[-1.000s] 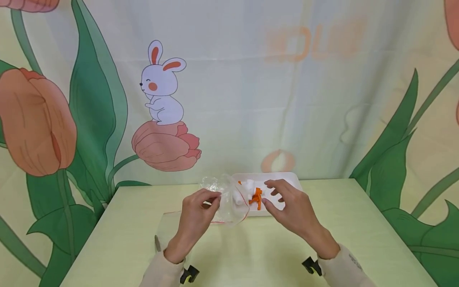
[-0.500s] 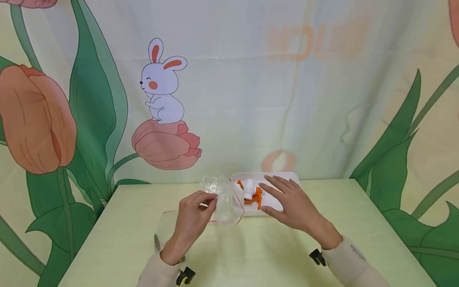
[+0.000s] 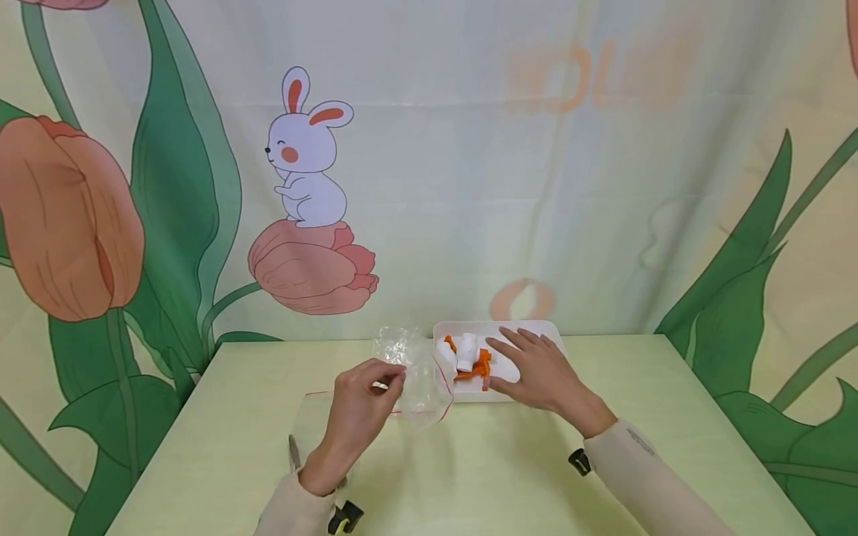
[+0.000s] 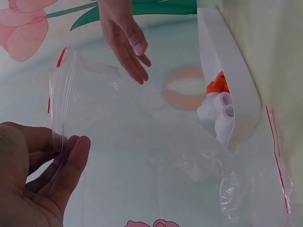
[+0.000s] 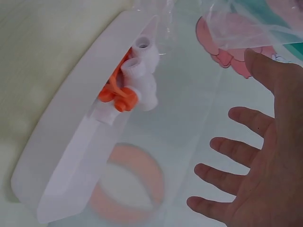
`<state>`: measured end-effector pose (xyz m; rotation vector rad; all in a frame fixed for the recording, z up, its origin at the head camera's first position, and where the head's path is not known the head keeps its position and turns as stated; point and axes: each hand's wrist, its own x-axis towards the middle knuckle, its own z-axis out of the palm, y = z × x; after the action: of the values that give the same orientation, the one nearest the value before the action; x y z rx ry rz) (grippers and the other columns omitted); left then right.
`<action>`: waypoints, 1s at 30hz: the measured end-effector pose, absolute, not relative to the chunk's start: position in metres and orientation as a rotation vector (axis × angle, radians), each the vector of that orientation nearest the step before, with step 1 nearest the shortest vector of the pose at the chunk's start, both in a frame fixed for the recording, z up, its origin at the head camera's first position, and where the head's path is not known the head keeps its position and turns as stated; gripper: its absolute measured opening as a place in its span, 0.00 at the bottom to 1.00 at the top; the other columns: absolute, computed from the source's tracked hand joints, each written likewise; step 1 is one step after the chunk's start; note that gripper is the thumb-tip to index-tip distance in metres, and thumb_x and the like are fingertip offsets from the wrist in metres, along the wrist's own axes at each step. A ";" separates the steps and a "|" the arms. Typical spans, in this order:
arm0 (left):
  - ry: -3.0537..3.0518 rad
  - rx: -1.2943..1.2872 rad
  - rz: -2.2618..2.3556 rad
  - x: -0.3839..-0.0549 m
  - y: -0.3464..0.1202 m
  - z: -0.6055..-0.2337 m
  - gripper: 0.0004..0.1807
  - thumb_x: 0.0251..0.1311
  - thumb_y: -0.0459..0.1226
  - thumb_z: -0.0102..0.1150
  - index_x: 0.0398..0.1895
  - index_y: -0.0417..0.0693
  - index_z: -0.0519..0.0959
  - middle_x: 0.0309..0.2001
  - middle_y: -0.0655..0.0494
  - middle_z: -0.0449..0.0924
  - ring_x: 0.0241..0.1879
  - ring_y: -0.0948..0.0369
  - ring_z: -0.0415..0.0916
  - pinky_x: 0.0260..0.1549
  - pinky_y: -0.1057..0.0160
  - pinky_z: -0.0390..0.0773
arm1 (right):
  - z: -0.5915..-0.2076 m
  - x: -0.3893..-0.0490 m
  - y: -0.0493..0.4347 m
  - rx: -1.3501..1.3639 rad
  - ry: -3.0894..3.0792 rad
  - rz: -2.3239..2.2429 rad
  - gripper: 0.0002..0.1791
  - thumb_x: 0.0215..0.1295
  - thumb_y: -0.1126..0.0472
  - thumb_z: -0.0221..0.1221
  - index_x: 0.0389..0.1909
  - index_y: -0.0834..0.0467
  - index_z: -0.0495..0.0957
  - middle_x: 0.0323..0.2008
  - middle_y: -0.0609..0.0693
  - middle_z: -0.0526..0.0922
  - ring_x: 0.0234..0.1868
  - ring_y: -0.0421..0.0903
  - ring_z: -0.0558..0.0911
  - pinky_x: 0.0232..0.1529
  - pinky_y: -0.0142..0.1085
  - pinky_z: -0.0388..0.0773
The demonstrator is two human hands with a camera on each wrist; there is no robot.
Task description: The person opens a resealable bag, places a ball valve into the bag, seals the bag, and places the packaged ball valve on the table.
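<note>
My left hand [image 3: 365, 408] pinches the edge of a clear zip bag [image 3: 417, 376] between thumb and fingertips. In the left wrist view the bag's red-lined mouth [image 4: 60, 59] stands upright above the pinch. The bag's crumpled body overlaps the left end of a white tray [image 3: 472, 397]. Inside that tray sit white plastic pipe-like fittings [image 3: 467, 353] with orange handle-like parts [image 3: 483, 365]; the right wrist view shows round open ends on the fittings [image 5: 134, 67]. Over the tray's right half, my right hand [image 3: 541, 372] has its fingers spread and holds nothing.
A second clear bag [image 3: 318, 411] with a red seal line lies flat on the table [image 3: 214, 432], left of my left wrist. Partly under it and the forearm shows a thin metal object [image 3: 293, 452]. A printed curtain [image 3: 429, 186] hangs behind the table's back edge.
My right hand has straightened and spread its fingers, and has come slightly left over the tray. My left hand and the bag have shifted a little left, uncovering more of the fittings.
</note>
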<state>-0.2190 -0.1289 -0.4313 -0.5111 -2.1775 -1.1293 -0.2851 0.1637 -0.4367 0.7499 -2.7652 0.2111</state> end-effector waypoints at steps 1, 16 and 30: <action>-2.179 -0.509 -1.128 -0.219 -0.129 -0.432 0.07 0.52 0.24 0.67 0.32 0.42 0.87 0.27 0.54 0.85 0.27 0.64 0.82 0.26 0.74 0.81 | -0.439 -0.288 0.163 0.745 -2.771 0.215 0.36 0.61 0.39 0.61 0.69 0.47 0.69 0.70 0.55 0.69 0.68 0.62 0.71 0.65 0.62 0.66; -2.202 -0.492 -1.143 -0.220 -0.129 -0.436 0.06 0.53 0.24 0.67 0.32 0.41 0.86 0.27 0.54 0.85 0.26 0.64 0.82 0.26 0.74 0.81 | -0.471 -0.326 0.148 0.496 -2.972 0.431 0.44 0.59 0.40 0.64 0.73 0.50 0.61 0.67 0.55 0.73 0.57 0.57 0.80 0.49 0.54 0.80; -2.224 -0.469 -1.147 -0.220 -0.127 -0.439 0.07 0.53 0.24 0.67 0.32 0.42 0.87 0.28 0.56 0.85 0.27 0.64 0.82 0.25 0.75 0.80 | -0.499 -0.343 0.136 0.233 -3.082 0.511 0.37 0.56 0.41 0.68 0.63 0.57 0.72 0.51 0.54 0.84 0.41 0.51 0.82 0.35 0.44 0.80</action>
<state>-0.2198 -0.1267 -0.4395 -0.4689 -2.2239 -1.1473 -0.3426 0.1362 -0.4987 0.2325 -3.0818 0.5111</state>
